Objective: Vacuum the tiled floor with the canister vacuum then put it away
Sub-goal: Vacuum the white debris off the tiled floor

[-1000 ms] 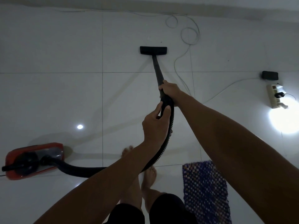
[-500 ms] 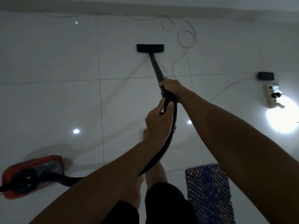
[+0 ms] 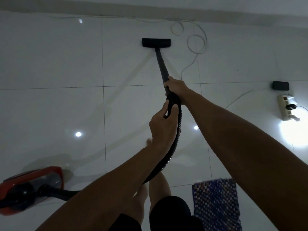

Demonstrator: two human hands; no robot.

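Observation:
The black floor head (image 3: pixel 156 42) lies flat on the white tiled floor (image 3: pixel 50 105) near the far wall. A black wand (image 3: pixel 161 64) runs back from it to my right hand (image 3: pixel 176 88), which grips the wand's upper end. Just behind, my left hand (image 3: pixel 162 125) holds the ribbed black hose (image 3: pixel 173 147) where it joins the handle. The hose curves down past my legs to the red canister (image 3: pixel 30 189) at the lower left.
A thin white cable (image 3: pixel 195 42) loops on the floor right of the floor head. A white power strip (image 3: pixel 285 109) and a small black box (image 3: pixel 280 85) lie at the right beside a bright light. A blue woven mat (image 3: pixel 216 204) lies by my feet.
The floor head and wand have slid forward towards the far wall. I have stepped forward, and the canister and mat now sit lower in view.

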